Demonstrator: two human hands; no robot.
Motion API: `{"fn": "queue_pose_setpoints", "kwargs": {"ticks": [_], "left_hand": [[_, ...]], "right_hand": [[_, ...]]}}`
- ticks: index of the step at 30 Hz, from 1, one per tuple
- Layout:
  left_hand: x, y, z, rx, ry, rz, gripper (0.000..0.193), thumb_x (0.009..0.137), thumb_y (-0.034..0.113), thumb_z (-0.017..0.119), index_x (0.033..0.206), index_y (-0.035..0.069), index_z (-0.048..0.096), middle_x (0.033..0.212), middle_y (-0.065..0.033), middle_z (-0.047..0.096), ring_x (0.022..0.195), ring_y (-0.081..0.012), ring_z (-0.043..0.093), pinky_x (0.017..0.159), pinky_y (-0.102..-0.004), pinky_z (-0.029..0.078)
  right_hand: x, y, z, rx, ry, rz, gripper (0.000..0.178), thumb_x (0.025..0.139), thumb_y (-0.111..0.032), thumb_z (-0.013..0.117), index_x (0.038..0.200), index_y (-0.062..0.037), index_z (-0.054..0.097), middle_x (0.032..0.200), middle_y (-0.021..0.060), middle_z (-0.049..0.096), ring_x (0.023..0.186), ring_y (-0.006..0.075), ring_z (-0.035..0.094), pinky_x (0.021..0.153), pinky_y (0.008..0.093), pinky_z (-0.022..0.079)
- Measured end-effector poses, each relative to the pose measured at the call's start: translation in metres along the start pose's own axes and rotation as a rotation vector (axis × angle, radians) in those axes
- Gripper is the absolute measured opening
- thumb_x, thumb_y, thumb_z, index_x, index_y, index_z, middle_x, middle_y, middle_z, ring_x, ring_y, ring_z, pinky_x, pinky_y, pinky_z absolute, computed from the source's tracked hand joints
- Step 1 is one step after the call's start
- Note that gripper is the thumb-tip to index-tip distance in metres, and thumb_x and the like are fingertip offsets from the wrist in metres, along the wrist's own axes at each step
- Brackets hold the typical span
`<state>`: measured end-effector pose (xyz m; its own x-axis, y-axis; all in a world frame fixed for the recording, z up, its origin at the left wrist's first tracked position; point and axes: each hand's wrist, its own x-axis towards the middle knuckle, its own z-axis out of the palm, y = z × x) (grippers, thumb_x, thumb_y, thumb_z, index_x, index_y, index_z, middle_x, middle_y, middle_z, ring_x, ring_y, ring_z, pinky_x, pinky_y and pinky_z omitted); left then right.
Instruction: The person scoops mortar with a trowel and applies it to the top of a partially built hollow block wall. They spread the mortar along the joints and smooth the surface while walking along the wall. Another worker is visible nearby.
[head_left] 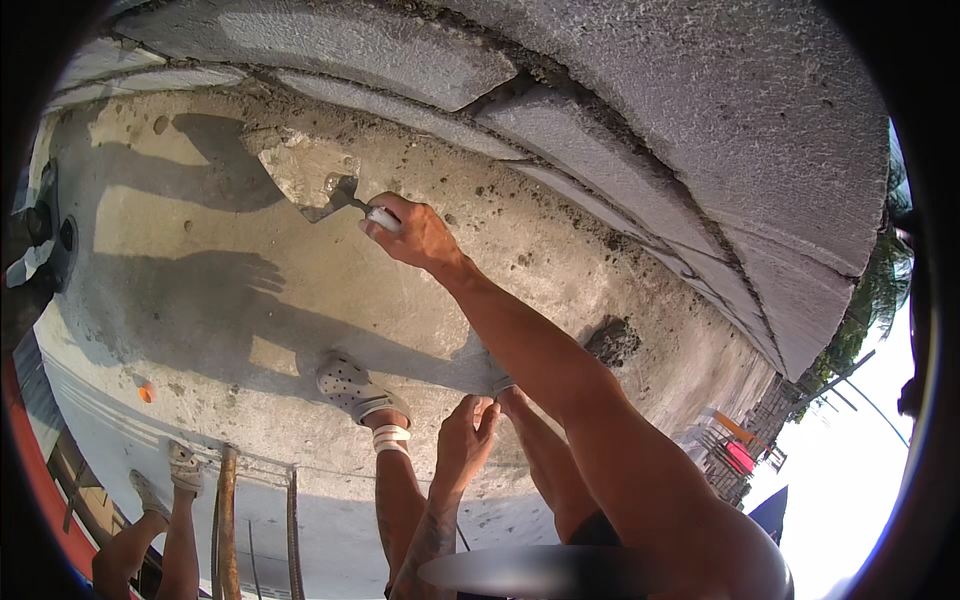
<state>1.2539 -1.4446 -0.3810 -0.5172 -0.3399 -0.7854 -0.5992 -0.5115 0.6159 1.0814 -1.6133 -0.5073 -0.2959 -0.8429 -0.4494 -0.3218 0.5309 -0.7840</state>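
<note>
My right hand [412, 232] grips the pale handle of a trowel [335, 203], and its blade points away toward the upper left. Wet grey mortar [305, 168] lies on the blade, covering most of it. The trowel is over the concrete floor, close to the foot of a grey block wall [600, 130]. Lower down, my left hand [464, 440] is near my legs, its fingers curled together; I see nothing in it. Mortar joints [630, 140] run as rough dark lines between the blocks.
My clog [350, 388] stands on the concrete floor [420, 310]. A dark clump [612, 342] lies by my right forearm. At lower left are another person's legs [180, 520], near upright poles [229, 520]. Dark gear [45, 240] stands at the left edge. An orange scrap [147, 393] is on the floor.
</note>
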Motion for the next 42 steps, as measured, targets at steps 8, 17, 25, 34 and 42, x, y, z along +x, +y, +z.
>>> {"fn": "queue_pose_setpoints", "kwargs": {"ticks": [8,17,25,34,42], "left_hand": [[-0.015,-0.049,0.044,0.138,0.015,0.087,0.018,0.094,0.018,0.063,0.102,0.002,0.060,0.095,-0.0171,0.071,0.086,-0.0308,0.071,0.073,-0.0371,0.054],[-0.074,-0.065,0.061,0.432,-0.141,-0.038,0.024,0.094,0.022,0.062,0.100,-0.001,0.060,0.091,-0.0188,0.069,0.087,-0.0334,0.069,0.075,-0.0360,0.053],[-0.110,-0.013,0.072,0.808,-0.092,0.019,0.023,0.092,0.021,0.063,0.100,0.000,0.063,0.091,-0.0211,0.069,0.089,-0.0373,0.068,0.075,-0.0406,0.053],[-0.124,0.068,0.112,0.810,-0.228,0.179,0.018,0.090,0.014,0.060,0.095,-0.002,0.065,0.089,-0.0191,0.069,0.079,-0.0323,0.068,0.073,-0.0381,0.053],[-0.148,0.051,0.079,0.903,-0.332,0.069,0.022,0.089,0.018,0.062,0.083,-0.002,0.070,0.059,-0.0101,0.061,0.052,-0.0229,0.056,0.056,-0.0374,0.050]], "right_hand": [[-0.289,0.056,-0.121,0.059,0.137,0.230,0.030,0.088,-0.024,0.064,0.111,-0.0035,0.063,0.086,0.0162,0.068,0.075,0.0275,0.068,0.067,0.0358,0.052],[-0.620,0.091,-0.196,-0.317,0.877,0.680,0.028,0.089,-0.012,0.058,0.115,-0.0010,0.056,0.075,0.0114,0.058,0.060,0.0232,0.056,0.059,0.0353,0.046],[-0.600,0.179,-0.173,-0.240,1.015,1.160,0.037,0.093,-0.021,0.056,0.123,-0.0071,0.040,0.098,0.0313,0.061,0.092,0.0526,0.058,0.076,0.0545,0.045],[-0.596,0.102,-0.229,0.233,1.391,0.971,0.036,0.087,-0.019,0.063,0.116,-0.0023,0.052,0.085,0.0185,0.065,0.077,0.0288,0.065,0.069,0.0419,0.050],[-0.678,0.081,-0.203,0.690,1.170,1.201,0.042,0.080,-0.036,0.067,0.098,0.0017,0.067,0.090,0.0283,0.068,0.089,0.0431,0.066,0.076,0.0483,0.052]]}}
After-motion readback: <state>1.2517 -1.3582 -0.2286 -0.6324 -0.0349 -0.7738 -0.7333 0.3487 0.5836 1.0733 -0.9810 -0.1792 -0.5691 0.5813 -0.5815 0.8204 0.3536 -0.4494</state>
